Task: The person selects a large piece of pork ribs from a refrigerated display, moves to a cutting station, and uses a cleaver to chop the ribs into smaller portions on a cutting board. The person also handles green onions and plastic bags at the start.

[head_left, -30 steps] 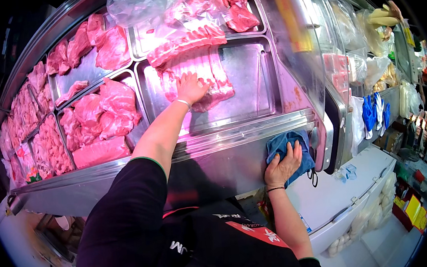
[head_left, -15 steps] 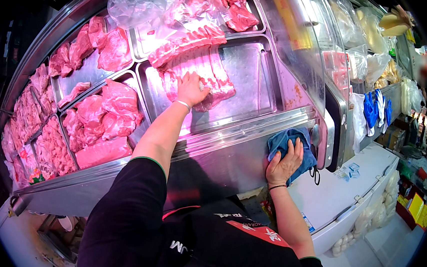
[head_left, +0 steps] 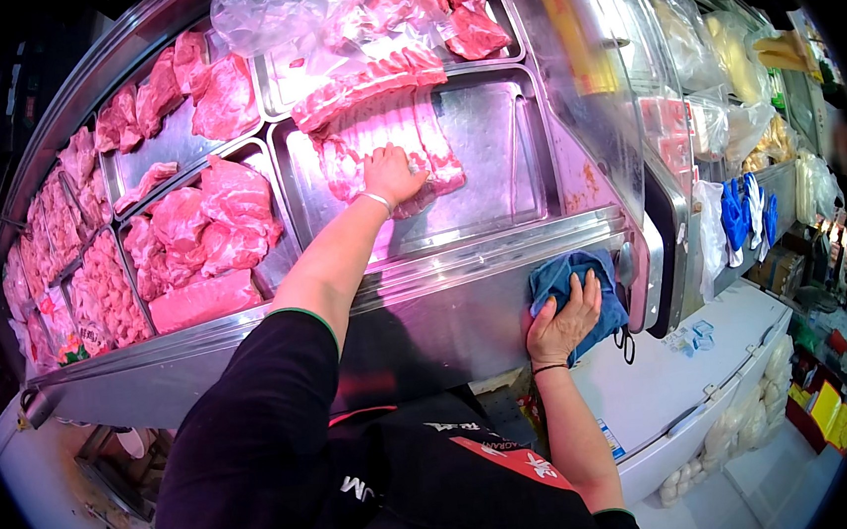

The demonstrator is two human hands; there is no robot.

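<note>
Rib rack (head_left: 349,143) is lying unlifted in steel tray (head_left: 504,149); L hand (head_left: 397,179) is resting on it, fingers bent; R hand (head_left: 568,325) is covering blue cloth (head_left: 549,282) nr tray's lower R corner, fingers part-spread. Both grips unclear.

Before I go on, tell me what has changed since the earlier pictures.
The left hand has shifted slightly right on the slab of ribs, its fingers looking more bunched. I see nothing newly taken hold of or let go by either hand. The right hand stays on the blue cloth; the ribs stay in their metal tray.
</note>
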